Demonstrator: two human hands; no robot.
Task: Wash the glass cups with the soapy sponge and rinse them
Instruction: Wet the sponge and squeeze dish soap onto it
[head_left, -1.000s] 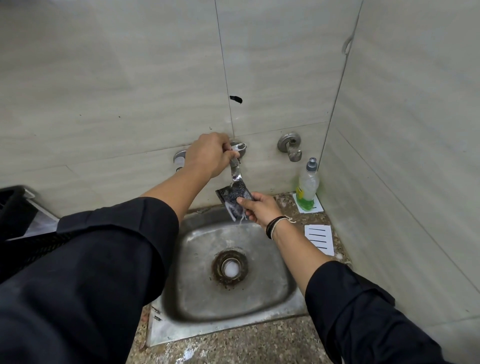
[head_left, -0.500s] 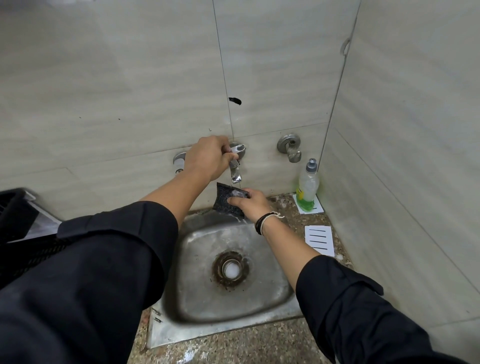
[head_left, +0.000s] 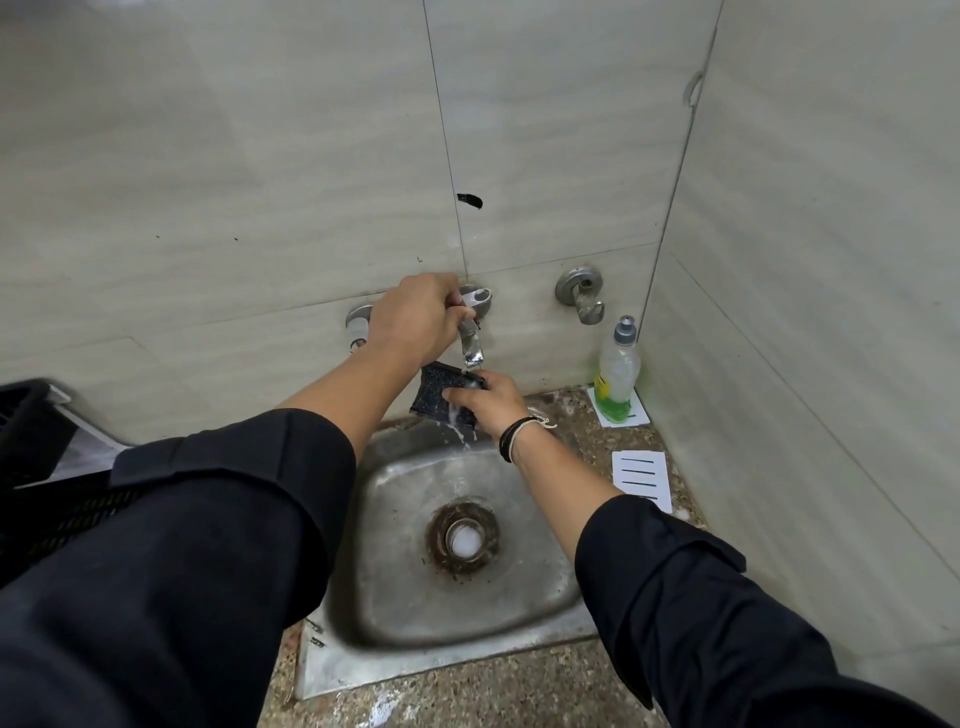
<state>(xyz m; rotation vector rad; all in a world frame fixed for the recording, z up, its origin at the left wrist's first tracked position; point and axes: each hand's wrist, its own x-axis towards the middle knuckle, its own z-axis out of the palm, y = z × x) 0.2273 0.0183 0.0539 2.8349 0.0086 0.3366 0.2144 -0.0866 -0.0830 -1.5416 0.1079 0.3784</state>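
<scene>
Meanwhile, at a steel sink (head_left: 395, 597) set into a speckled stone counter (head_left: 519, 691), a person's left hand (head_left: 415, 319) curls its fingers round the handle of the wall tap (head_left: 470, 332), whose spout points down over the sink's back edge. Just under that spout the right hand (head_left: 488, 397) pinches a dark sponge (head_left: 441, 387) between thumb and curled fingers, holding it above the back rim of the basin while water and white suds run off it and fall toward the bowl. A rust-ringed drain (head_left: 462, 538) sits at the middle of the basin. On the counter's back right corner a bottle of green dish soap (head_left: 617, 371) stands upright on a white card, close to the tiled wall, with a second lined white card (head_left: 641, 478) lying nearer along the right edge. A black crate (head_left: 31, 431) shows at the left edge, partly behind the dark sleeve. No glass cups can be made out from this angle.
</scene>
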